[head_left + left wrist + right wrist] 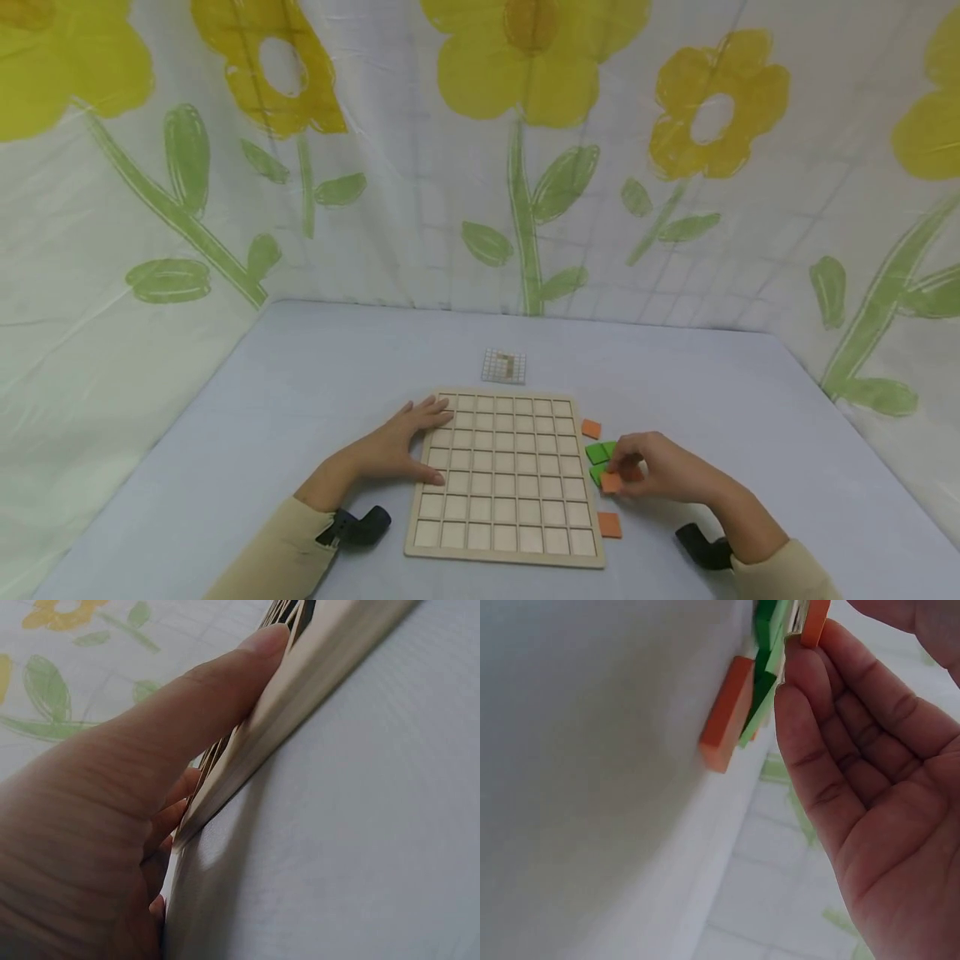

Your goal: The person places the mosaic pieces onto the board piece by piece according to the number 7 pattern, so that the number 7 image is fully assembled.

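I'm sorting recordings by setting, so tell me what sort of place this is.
Probably a curtained-off tabletop workspace, though the wider room is hidden: flower-printed sheeting rises behind a pale table, on which lie a gridded board and orange and green tiles.

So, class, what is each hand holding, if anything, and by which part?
The right hand pinches an orange tile, apparently by the edge nearest that hand; the left hand just rests on the board.
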The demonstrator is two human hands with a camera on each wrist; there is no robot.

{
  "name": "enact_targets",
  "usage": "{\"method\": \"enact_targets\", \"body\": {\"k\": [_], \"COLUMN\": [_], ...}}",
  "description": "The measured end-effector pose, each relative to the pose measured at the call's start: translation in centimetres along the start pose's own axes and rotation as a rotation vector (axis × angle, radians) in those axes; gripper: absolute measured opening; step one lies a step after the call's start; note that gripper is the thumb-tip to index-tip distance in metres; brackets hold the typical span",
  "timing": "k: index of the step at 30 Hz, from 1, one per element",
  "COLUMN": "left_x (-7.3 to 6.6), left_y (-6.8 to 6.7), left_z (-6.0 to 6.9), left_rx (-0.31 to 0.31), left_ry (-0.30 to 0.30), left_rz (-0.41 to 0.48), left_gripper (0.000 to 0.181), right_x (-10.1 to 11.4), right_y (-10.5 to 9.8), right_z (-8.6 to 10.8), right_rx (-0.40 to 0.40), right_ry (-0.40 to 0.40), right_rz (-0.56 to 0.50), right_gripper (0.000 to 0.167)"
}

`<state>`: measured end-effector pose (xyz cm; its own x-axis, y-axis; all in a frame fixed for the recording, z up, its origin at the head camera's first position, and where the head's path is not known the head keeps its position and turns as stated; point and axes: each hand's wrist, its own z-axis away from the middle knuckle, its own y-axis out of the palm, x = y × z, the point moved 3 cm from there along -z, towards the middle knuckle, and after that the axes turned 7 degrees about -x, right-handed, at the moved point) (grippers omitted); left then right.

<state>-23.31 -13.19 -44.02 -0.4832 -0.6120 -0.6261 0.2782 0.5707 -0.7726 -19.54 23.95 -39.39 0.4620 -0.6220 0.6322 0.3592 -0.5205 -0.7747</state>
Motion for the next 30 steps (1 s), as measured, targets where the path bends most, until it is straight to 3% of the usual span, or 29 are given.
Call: {"method": "enact_targets", "body": {"k": [12, 30], "left_x": [-0.1, -0.8], "left_y": [0.1, 0.1], "left_z": [0.0, 0.1], "left_rx": [0.001, 0.004], "left_ry": [-0.001, -0.027], "left_rz": [0.005, -0.038], "left_gripper": [0.095, 0.095], "right_x": [1.9, 6.0], "right_y": [0.7, 3.6], "right_z": [-4.8, -12.4], "right_rx": [-0.030, -0.048], "right_ry": [-0.073, -0.021], "right_rz": [0.050, -0.032], "right_gripper": [0.017, 0.017]}}
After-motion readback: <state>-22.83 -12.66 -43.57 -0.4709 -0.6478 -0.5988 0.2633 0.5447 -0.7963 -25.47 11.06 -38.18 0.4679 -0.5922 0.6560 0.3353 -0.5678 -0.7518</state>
